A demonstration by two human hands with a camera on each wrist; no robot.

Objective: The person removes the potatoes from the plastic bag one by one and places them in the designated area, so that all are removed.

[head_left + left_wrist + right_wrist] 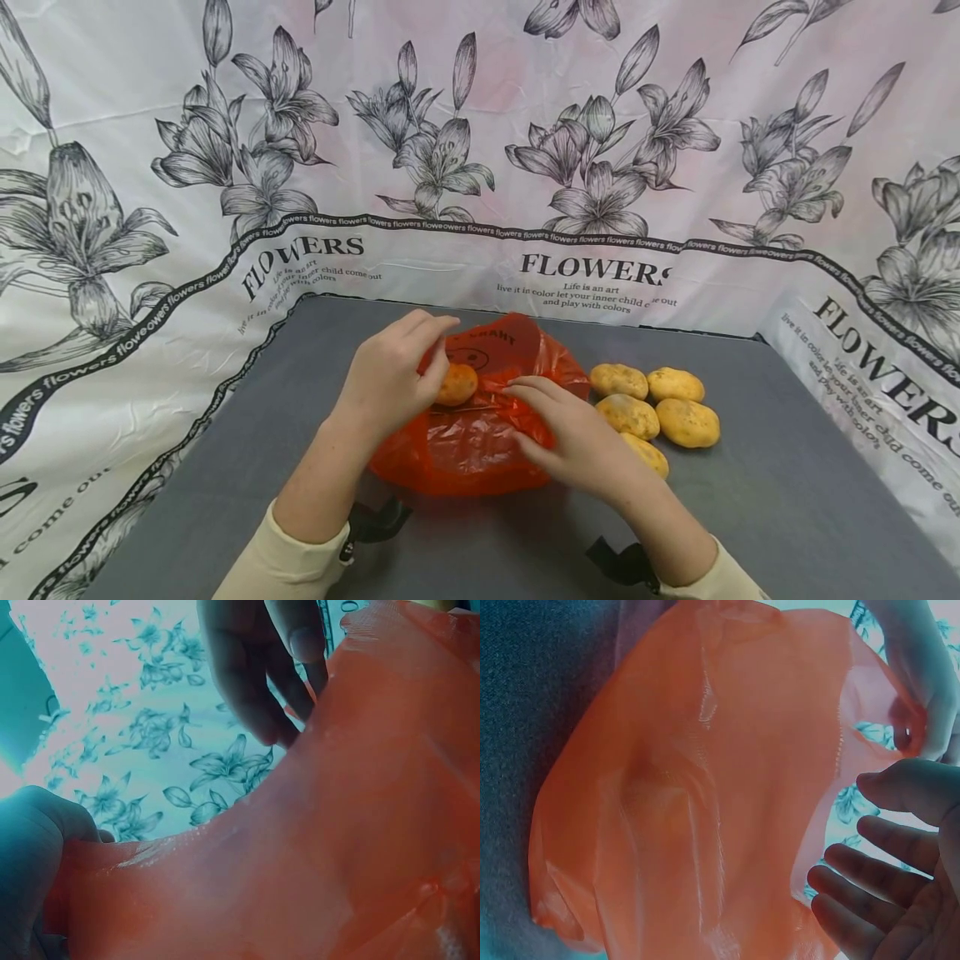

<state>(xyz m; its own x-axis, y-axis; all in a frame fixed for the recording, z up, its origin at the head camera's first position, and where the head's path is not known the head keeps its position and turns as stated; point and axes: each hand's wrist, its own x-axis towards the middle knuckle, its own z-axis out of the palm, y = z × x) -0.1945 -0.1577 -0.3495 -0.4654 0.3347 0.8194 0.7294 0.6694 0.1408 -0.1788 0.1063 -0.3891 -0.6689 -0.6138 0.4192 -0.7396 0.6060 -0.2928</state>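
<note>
A red plastic bag (480,450) with printed dark lettering and a face lies mid-table, its mouth held up on the left side. My left hand (397,367) pinches the bag's rim, which shows plainly in the right wrist view, where the left hand (922,712) grips the film's edge. One potato (459,385) shows at the bag's mouth, just right of the left fingers. My right hand (573,433) is over the bag's right side, its fingers spread and extended. In the right wrist view the right hand (900,877) has nothing between its fingers, close to the bag's edge.
Several yellow potatoes (687,422) lie grouped on the grey table (780,483), right of the bag and beside the right hand. A white curtain (465,250) printed with flowers and lettering rises behind and at both sides of the table.
</note>
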